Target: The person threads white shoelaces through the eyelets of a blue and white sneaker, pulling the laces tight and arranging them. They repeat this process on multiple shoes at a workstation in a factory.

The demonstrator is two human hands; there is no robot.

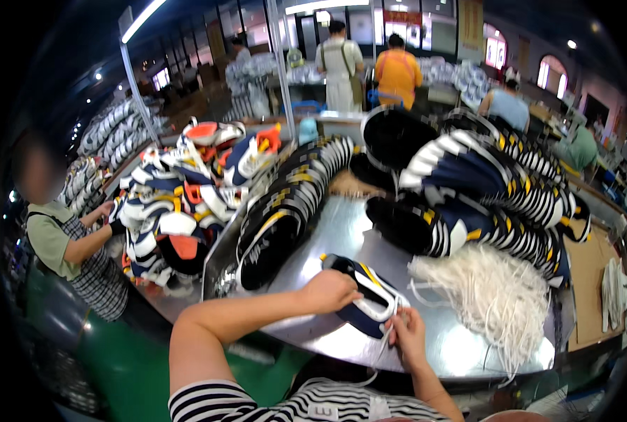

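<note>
A navy, white and yellow shoe upper (pixel 357 322) lies on the metal table in front of me. My left hand (pixel 330 290) has its fingers closed at the upper's left edge and holds it there. On the other side, my right hand (pixel 407 332) pinches a white shoelace (pixel 395 307) close to the upper's eyelet edge. A loose end of lace hangs toward my lap. Exactly which eyelets the lace passes through is too small to make out.
Right of the upper lies a heap of white laces (pixel 493 299). Stacked uppers (pixel 296 186) stand behind left, and more stacks (pixel 496 176) behind right. A co-worker (pixel 67 246) at the left handles a pile of uppers (pixel 180 197). Cardboard (pixel 586 306) lies far right.
</note>
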